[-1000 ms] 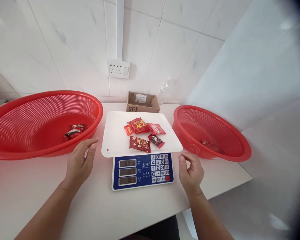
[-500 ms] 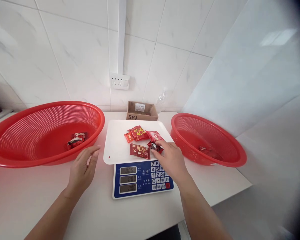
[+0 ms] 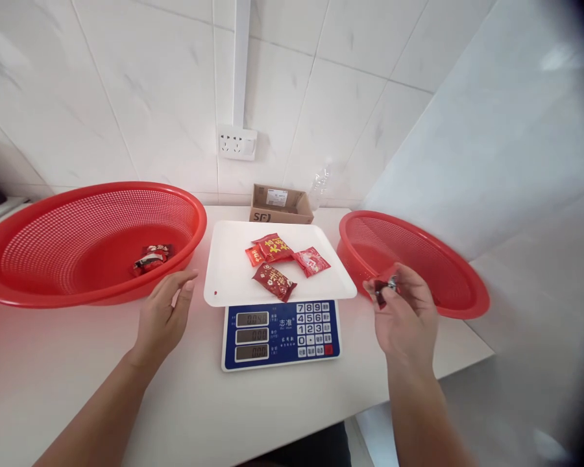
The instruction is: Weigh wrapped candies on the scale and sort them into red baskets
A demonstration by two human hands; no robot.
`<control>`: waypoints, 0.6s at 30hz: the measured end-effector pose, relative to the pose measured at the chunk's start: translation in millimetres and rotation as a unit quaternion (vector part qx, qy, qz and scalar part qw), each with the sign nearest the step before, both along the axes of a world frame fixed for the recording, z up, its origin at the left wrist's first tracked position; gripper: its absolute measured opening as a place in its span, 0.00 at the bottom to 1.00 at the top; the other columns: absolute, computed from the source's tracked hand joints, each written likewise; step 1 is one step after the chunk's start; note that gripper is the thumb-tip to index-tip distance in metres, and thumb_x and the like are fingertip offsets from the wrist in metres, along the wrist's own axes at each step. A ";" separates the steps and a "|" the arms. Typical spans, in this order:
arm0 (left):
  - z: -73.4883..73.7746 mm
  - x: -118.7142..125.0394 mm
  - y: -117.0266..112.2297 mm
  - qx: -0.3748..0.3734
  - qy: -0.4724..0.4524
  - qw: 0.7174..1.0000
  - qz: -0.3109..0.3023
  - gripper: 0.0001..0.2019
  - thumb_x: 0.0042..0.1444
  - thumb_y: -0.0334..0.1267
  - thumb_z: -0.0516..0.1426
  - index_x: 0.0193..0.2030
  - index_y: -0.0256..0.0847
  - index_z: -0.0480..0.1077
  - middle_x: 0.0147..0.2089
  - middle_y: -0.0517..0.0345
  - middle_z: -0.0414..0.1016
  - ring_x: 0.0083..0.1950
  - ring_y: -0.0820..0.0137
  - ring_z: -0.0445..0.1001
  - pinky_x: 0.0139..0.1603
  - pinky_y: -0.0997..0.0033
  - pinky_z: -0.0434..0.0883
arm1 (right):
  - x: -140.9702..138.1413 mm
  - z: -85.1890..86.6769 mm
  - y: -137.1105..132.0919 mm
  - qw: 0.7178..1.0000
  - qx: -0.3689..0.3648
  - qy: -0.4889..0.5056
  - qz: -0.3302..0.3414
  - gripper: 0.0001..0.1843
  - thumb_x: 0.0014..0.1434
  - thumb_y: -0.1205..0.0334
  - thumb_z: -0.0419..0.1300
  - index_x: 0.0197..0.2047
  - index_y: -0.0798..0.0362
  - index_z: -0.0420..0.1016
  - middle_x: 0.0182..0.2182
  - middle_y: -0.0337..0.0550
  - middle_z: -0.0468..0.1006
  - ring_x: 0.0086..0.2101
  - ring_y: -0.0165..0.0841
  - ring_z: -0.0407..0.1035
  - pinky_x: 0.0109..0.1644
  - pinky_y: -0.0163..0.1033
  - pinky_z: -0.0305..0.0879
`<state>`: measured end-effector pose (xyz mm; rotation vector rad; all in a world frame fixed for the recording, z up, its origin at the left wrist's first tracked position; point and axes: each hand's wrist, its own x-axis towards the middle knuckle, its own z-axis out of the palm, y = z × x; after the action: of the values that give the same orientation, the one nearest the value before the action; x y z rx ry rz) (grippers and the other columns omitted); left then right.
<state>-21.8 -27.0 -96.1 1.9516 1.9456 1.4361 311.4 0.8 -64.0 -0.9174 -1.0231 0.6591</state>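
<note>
A small dark red snack packet (image 3: 380, 293) is pinched in my right hand (image 3: 409, 318), held over the near edge of the right red basket (image 3: 448, 259). My left hand (image 3: 165, 318) hovers with fingers apart beside the left red basket (image 3: 194, 214), holding nothing. Between them, several red snack packets lie on the white weighing tray (image 3: 228, 259): a large one with yellow lettering (image 3: 274, 247), a small orange-red one (image 3: 254, 255), a pink-red one (image 3: 312, 261) and a dark red one (image 3: 274, 281). Below the tray is the scale's blue panel (image 3: 282, 331).
Packets (image 3: 153, 258) lie in the left basket. A small open cardboard box (image 3: 282, 204) and a clear plastic bottle (image 3: 321, 185) stand behind the tray, by the tiled wall. A socket (image 3: 237, 143) is mounted above. The white table's edge (image 3: 462, 360) runs along the right.
My right hand has lifted the small dark red packet off the tray and carried it right to the basket. The packets left behind have shifted slightly. My left hand stays nearly still.
</note>
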 end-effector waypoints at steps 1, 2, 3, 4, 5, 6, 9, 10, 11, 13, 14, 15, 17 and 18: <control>-0.2 0.1 0.2 -0.002 -0.001 1.000 -0.001 0.15 0.61 0.46 0.46 0.45 0.42 0.69 0.44 0.54 0.76 0.47 0.66 0.74 0.46 0.68 0.70 | 5.6 -8.0 -0.8 0.999 -0.011 0.031 0.000 0.16 0.46 0.65 0.60 0.41 0.44 0.72 0.34 0.35 0.72 0.32 0.29 0.68 0.42 0.44 0.67; -0.5 0.1 0.5 -0.002 -0.002 1.000 -0.001 0.15 0.61 0.46 0.46 0.45 0.42 0.69 0.44 0.54 0.76 0.47 0.66 0.74 0.46 0.68 0.70 | 10.9 -17.5 -1.6 0.998 -0.028 0.053 0.007 0.16 0.46 0.65 0.59 0.41 0.44 0.73 0.33 0.35 0.72 0.30 0.28 0.67 0.41 0.44 0.67; -0.9 0.2 0.7 -0.002 -0.003 1.000 -0.002 0.15 0.61 0.45 0.46 0.45 0.42 0.69 0.44 0.54 0.76 0.47 0.67 0.74 0.46 0.68 0.70 | 15.7 -27.9 -2.2 0.996 -0.048 0.067 0.020 0.15 0.46 0.65 0.58 0.39 0.44 0.73 0.31 0.34 0.71 0.28 0.28 0.66 0.39 0.43 0.67; -1.4 0.3 0.9 -0.002 -0.004 1.000 -0.002 0.15 0.61 0.45 0.46 0.45 0.42 0.69 0.44 0.54 0.76 0.47 0.67 0.74 0.46 0.68 0.70 | 19.9 -38.6 -2.5 0.994 -0.070 0.075 0.039 0.14 0.46 0.64 0.57 0.38 0.44 0.73 0.29 0.34 0.71 0.27 0.28 0.66 0.37 0.43 0.67; -1.8 0.4 1.1 -0.003 -0.005 1.000 -0.002 0.15 0.61 0.45 0.46 0.45 0.42 0.69 0.44 0.54 0.76 0.47 0.67 0.74 0.46 0.68 0.70 | 23.6 -49.1 -2.4 0.991 -0.091 0.080 0.061 0.13 0.46 0.63 0.56 0.37 0.44 0.73 0.29 0.34 0.70 0.27 0.29 0.65 0.35 0.42 0.67; -2.2 0.4 1.3 -0.003 -0.005 1.000 0.000 0.15 0.61 0.45 0.46 0.45 0.42 0.69 0.44 0.54 0.76 0.47 0.67 0.74 0.46 0.69 0.70 | 26.6 -58.5 -2.0 0.987 -0.109 0.084 0.082 0.11 0.46 0.63 0.56 0.36 0.44 0.73 0.28 0.35 0.70 0.26 0.29 0.65 0.32 0.41 0.66; -2.9 0.5 1.5 -0.011 -0.010 1.000 0.002 0.15 0.61 0.45 0.46 0.45 0.42 0.69 0.44 0.54 0.76 0.47 0.67 0.74 0.44 0.69 0.70 | 32.0 -76.3 1.2 0.974 -0.151 0.104 0.130 0.08 0.48 0.59 0.55 0.34 0.45 0.71 0.30 0.37 0.70 0.26 0.30 0.64 0.25 0.36 0.62; -3.1 0.6 1.5 -0.013 -0.013 1.000 0.002 0.15 0.61 0.46 0.46 0.45 0.42 0.69 0.44 0.54 0.76 0.46 0.67 0.74 0.43 0.70 0.71 | 32.8 -78.3 2.6 0.970 -0.162 0.117 0.137 0.08 0.49 0.57 0.54 0.34 0.46 0.70 0.30 0.38 0.70 0.27 0.30 0.64 0.23 0.35 0.60; -3.3 0.9 1.5 -0.017 -0.017 1.000 0.002 0.15 0.61 0.46 0.46 0.45 0.42 0.69 0.43 0.54 0.76 0.46 0.68 0.74 0.42 0.71 0.71 | 33.1 -78.8 3.8 0.966 -0.173 0.136 0.138 0.09 0.51 0.54 0.54 0.34 0.47 0.70 0.30 0.39 0.70 0.27 0.30 0.64 0.22 0.34 0.59; -4.2 1.9 1.2 -0.024 -0.026 0.999 0.003 0.15 0.61 0.46 0.46 0.45 0.42 0.69 0.43 0.54 0.76 0.44 0.68 0.74 0.40 0.72 0.71 | 33.1 -77.3 5.6 0.952 -0.198 0.191 0.135 0.13 0.52 0.49 0.54 0.34 0.48 0.70 0.29 0.39 0.68 0.26 0.29 0.63 0.20 0.32 0.57; -5.0 2.6 1.0 -0.027 -0.030 0.999 0.004 0.15 0.61 0.46 0.47 0.45 0.42 0.69 0.42 0.54 0.76 0.44 0.68 0.74 0.40 0.72 0.71 | 33.0 -76.2 6.0 0.942 -0.211 0.224 0.136 0.14 0.52 0.48 0.54 0.33 0.49 0.70 0.27 0.39 0.67 0.24 0.28 0.61 0.19 0.31 0.55; -6.2 3.3 0.8 -0.030 -0.035 0.999 0.003 0.15 0.60 0.46 0.47 0.45 0.42 0.69 0.42 0.55 0.76 0.44 0.68 0.74 0.41 0.71 0.71 | 33.0 -75.4 6.1 0.931 -0.221 0.255 0.142 0.14 0.51 0.48 0.56 0.31 0.49 0.70 0.25 0.37 0.65 0.23 0.27 0.59 0.18 0.30 0.54; -9.4 4.7 0.3 -0.034 -0.046 0.998 -0.001 0.15 0.60 0.46 0.47 0.45 0.42 0.69 0.42 0.55 0.76 0.44 0.68 0.74 0.43 0.70 0.70 | 33.7 -75.5 5.7 0.912 -0.230 0.295 0.168 0.13 0.51 0.48 0.58 0.29 0.50 0.69 0.22 0.35 0.60 0.20 0.25 0.54 0.16 0.29 0.50; -11.1 5.4 0.2 -0.035 -0.052 0.998 -0.003 0.15 0.60 0.46 0.47 0.45 0.43 0.69 0.43 0.55 0.76 0.44 0.68 0.75 0.43 0.70 0.70 | 34.4 -76.2 5.5 0.906 -0.229 0.305 0.183 0.13 0.51 0.48 0.58 0.28 0.50 0.69 0.21 0.33 0.58 0.19 0.25 0.52 0.15 0.29 0.49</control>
<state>-16.4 -26.8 -107.2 1.8140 1.9161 1.4168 345.9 6.4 -140.2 -0.8338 -0.4701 1.4469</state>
